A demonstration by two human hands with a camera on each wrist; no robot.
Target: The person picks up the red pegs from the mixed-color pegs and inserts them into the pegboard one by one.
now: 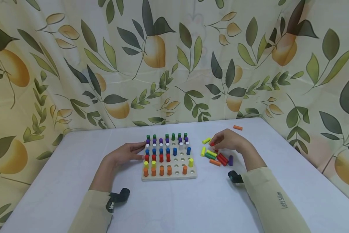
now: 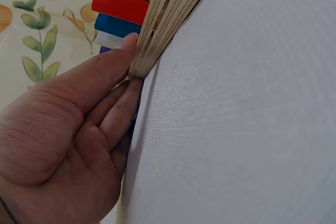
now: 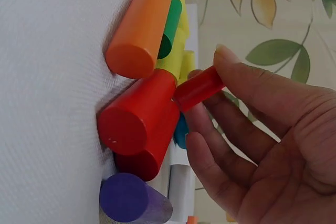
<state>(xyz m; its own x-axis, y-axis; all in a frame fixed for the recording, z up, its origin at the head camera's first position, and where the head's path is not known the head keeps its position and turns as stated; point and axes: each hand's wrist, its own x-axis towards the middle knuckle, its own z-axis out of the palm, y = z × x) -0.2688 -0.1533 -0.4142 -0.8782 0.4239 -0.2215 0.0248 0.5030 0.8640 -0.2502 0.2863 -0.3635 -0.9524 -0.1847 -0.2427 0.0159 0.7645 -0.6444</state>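
A wooden pegboard (image 1: 170, 178) carries rows of upright pegs in green, purple, white, blue, red, yellow and orange, with several bare holes toward its right side. At its left edge, my left hand (image 1: 122, 154) pinches the board, thumb by the pegs and fingers low on the side, as the left wrist view shows. My right hand (image 1: 228, 140) is over the loose pegs to the right of the board. Between thumb and fingers it pinches a red peg (image 3: 199, 88), held tilted. Just beyond lie two red pegs (image 3: 137, 116) side by side.
In the loose pile are a purple peg (image 1: 230, 160), a green peg (image 1: 210, 156), an orange peg (image 1: 215, 162) and several yellow pegs (image 1: 203, 151). Another orange peg (image 1: 237, 127) lies near the table's back edge. Behind hangs a fruit-patterned curtain (image 1: 186, 94).
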